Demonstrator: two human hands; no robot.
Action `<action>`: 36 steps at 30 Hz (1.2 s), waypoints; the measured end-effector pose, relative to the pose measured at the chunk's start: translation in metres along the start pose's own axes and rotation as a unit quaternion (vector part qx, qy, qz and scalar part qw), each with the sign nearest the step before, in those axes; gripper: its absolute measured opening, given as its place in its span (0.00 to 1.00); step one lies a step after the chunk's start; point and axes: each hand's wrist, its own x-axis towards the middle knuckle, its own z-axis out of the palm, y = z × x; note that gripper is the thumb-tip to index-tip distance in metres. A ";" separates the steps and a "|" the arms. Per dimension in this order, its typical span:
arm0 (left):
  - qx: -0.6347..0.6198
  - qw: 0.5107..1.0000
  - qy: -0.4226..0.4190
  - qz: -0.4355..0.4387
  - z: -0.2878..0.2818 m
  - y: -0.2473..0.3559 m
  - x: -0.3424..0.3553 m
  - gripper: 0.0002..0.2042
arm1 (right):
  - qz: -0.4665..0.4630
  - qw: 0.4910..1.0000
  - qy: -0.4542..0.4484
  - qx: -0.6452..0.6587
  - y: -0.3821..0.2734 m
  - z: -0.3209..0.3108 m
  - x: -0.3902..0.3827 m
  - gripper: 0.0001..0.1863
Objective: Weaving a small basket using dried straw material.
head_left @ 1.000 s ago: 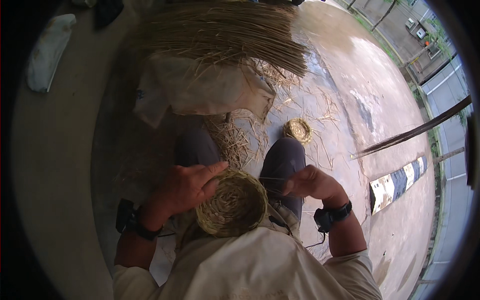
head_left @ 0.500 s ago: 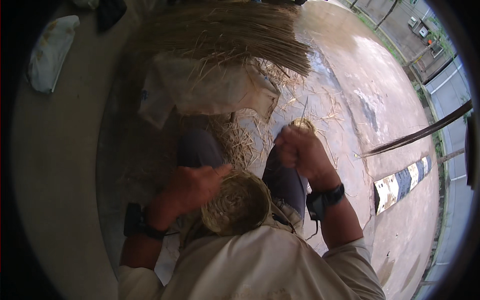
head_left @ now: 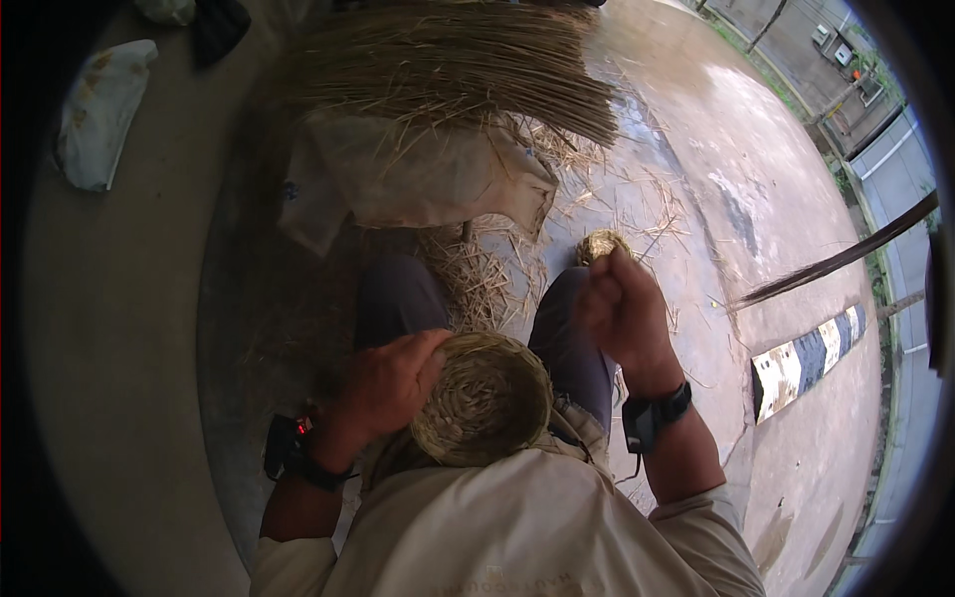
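Observation:
A round, shallow woven straw basket (head_left: 484, 400) rests in my lap, its open side facing up. At its left rim is my left hand (head_left: 396, 383), thumb along the edge and fingers closed on it. My right hand (head_left: 622, 310) is raised above my right knee, away from the basket, with its fingers pinched together. Something thin seems to stick up past those fingers, but it is too fine to name. Just beyond my right hand, a smaller coiled straw piece (head_left: 601, 246) sits on the floor.
Ahead lies a large bundle of dry stalks (head_left: 448, 70), with a pale sack (head_left: 428, 179) in front of it. Loose straw (head_left: 477, 279) litters the floor. A white plastic bag (head_left: 104, 114) is at far left; a striped curb block (head_left: 808, 363) lies to the right.
My right hand has moved slightly right and turned, uncovering more of the small straw piece. My left hand has settled against the basket's rim. The basket has shifted slightly right.

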 end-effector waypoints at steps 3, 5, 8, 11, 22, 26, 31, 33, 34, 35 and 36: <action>0.016 1.000 0.007 0.025 0.001 0.004 -0.001 0.16 | -0.038 0.996 -0.072 0.047 0.005 0.030 0.040 0.10; 0.037 0.999 -0.020 0.028 -0.002 0.008 0.001 0.17 | -0.132 0.942 -0.188 -0.243 0.031 0.075 0.043 0.08; 0.005 0.997 -0.015 0.076 -0.017 0.020 0.007 0.19 | -0.152 0.798 -0.466 -0.350 0.065 0.124 0.009 0.10; -0.006 0.999 -0.003 0.053 -0.012 0.004 -0.003 0.21 | -0.205 0.632 -0.611 -0.430 0.100 0.126 -0.037 0.10; -0.022 1.000 0.015 -0.010 0.003 -0.019 -0.005 0.16 | -0.143 0.696 -0.508 -0.487 0.065 0.064 -0.051 0.12; -0.063 0.993 0.041 -0.088 0.002 -0.028 -0.012 0.13 | -0.034 0.886 -0.207 -0.413 0.001 -0.001 -0.073 0.18; -0.054 0.975 0.091 -0.195 -0.020 -0.046 -0.017 0.13 | -0.137 0.805 0.208 -0.539 -0.078 -0.052 -0.106 0.23; -0.034 0.974 0.103 -0.200 -0.027 -0.046 -0.015 0.13 | -0.161 0.813 0.235 -0.507 -0.081 -0.051 -0.116 0.21; 0.001 0.979 0.112 -0.173 -0.030 -0.044 -0.016 0.13 | -0.142 0.833 0.201 -0.495 -0.073 -0.053 -0.116 0.20; 0.033 0.982 0.118 -0.142 -0.028 -0.041 -0.013 0.13 | -0.124 0.848 0.172 -0.485 -0.064 -0.054 -0.118 0.19; 0.062 0.985 0.120 -0.110 -0.024 -0.039 -0.009 0.13 | -0.127 0.871 0.117 -0.459 -0.047 -0.046 -0.116 0.17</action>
